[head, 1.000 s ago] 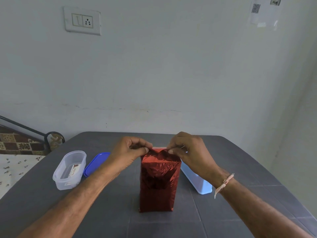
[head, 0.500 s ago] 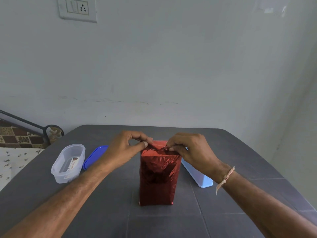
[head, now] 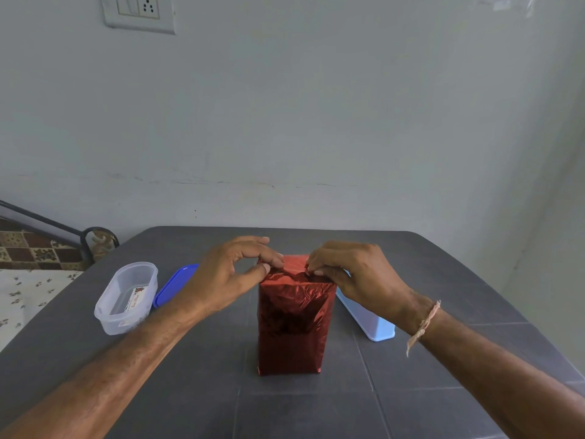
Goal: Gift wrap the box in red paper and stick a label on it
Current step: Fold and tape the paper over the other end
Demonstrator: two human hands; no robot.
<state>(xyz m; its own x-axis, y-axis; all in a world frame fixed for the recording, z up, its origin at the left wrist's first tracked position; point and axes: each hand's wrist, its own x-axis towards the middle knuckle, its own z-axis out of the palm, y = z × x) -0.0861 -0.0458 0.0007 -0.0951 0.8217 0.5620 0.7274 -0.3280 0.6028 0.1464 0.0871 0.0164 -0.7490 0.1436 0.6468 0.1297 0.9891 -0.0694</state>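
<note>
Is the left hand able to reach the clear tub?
Probably yes: only a flat blue lid lies between the left hand and the open clear tub, but that hand now pinches the red paper.

Label in tub unreadable (too small).

A plain home room
A wall switch plate, floral bedding and a food tub sit left of the left hand.

Glossy crinkled red foil paper; matt grey table.
</note>
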